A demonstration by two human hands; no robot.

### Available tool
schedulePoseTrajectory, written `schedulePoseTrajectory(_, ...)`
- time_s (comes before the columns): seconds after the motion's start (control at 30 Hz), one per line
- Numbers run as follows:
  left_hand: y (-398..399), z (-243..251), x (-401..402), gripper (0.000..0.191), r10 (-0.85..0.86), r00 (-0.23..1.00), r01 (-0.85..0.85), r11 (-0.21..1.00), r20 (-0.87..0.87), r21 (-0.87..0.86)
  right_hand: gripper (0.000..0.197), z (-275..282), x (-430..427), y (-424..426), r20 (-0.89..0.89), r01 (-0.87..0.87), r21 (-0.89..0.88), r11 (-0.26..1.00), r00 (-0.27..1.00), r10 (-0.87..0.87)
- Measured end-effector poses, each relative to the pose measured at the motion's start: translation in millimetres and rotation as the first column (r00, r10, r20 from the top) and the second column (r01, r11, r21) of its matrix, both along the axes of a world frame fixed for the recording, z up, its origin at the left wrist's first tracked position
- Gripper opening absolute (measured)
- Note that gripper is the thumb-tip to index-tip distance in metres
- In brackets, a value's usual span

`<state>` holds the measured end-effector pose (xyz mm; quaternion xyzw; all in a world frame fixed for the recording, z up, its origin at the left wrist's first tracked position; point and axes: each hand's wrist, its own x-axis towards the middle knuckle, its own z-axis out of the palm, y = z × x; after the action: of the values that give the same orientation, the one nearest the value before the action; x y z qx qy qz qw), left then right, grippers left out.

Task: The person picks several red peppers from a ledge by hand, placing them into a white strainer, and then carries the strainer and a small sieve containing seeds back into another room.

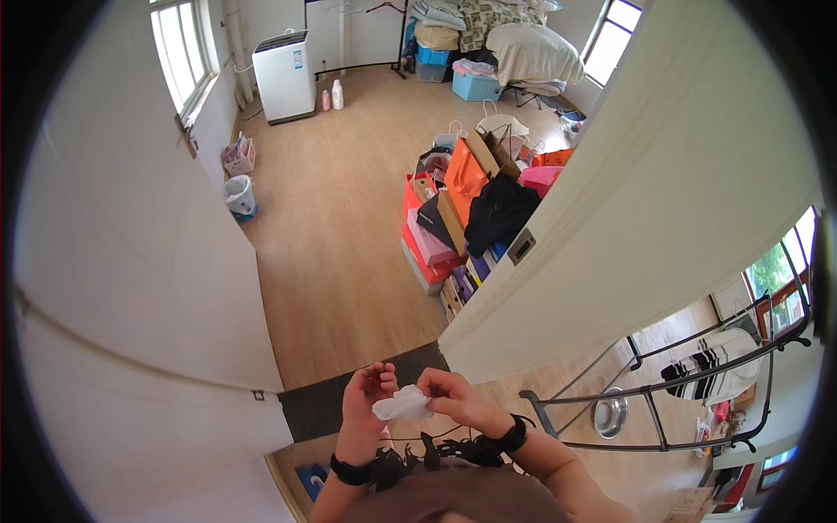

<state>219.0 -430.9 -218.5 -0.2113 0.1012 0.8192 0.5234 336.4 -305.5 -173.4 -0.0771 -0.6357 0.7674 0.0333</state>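
Observation:
My right hand [454, 400] pinches a crumpled white tissue or thin cloth [403, 403] between thumb and fingers. The piece reaches across to my left hand [366, 399] and seems to touch its palm side. The fingers of that left hand are loosely curled, and I see nothing held in them. Both wrists wear dark bands, one of them a black wristband [351, 469] on the left. Below the hands, a dark doorway threshold strip [418, 366] crosses the wooden floor.
A white door [157, 261] stands left, a door frame [520, 248] right. Beyond are a washing machine [284, 78], a lined bin [240, 196] and piled bags and shoe boxes [465, 176]. At right, a metal drying rack [598, 397] stands near a steel basin [610, 415].

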Motion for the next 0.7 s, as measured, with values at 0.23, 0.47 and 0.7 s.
schedulePoseTrajectory(0.23,56.2,1.2,-166.7,0.015,0.018,0.984,-0.030,0.997,-0.180,-0.064,0.008,-23.6,-123.5,129.4,-0.032,0.686,-0.275,0.674,0.694,-0.719)
schedulePoseTrajectory(0.47,110.2,-13.7,-331.6,0.012,0.063,0.970,-0.101,0.983,-0.237,-0.152,0.010,-94.6,-197.1,326.6,0.092,0.975,-0.221,-0.028,-0.007,-0.996)
schedulePoseTrajectory(0.7,141.5,-17.5,-503.4,0.015,0.171,0.957,-0.231,0.940,-0.236,-0.253,0.022,-146.6,-173.4,451.1,0.302,0.980,-0.004,-0.201,-0.190,-0.934)
